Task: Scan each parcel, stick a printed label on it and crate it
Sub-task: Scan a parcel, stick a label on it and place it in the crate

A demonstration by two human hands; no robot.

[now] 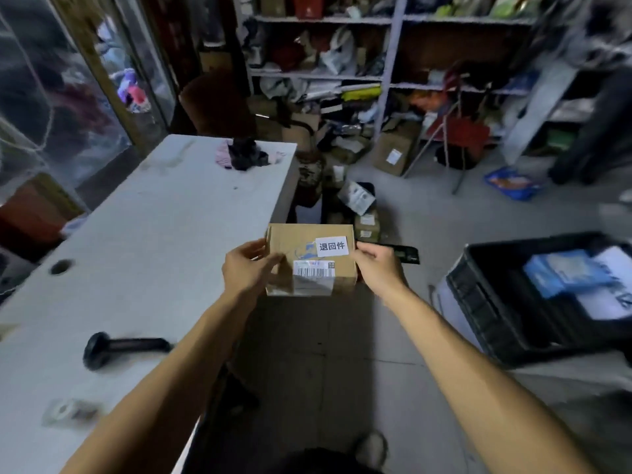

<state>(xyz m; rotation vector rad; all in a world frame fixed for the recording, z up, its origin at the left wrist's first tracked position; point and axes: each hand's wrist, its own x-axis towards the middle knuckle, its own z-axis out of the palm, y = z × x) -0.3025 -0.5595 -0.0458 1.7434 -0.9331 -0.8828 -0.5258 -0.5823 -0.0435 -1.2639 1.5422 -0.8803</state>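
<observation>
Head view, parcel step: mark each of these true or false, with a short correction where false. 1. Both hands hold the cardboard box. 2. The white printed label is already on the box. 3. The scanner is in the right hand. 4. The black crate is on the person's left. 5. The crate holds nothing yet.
1. True: the left hand and right hand grip the cardboard box at its sides.
2. True: the white printed label sits on its top.
3. False: the scanner lies on the white table.
4. False: the black crate is on the right.
5. False: a blue packet is among the items already inside.
</observation>
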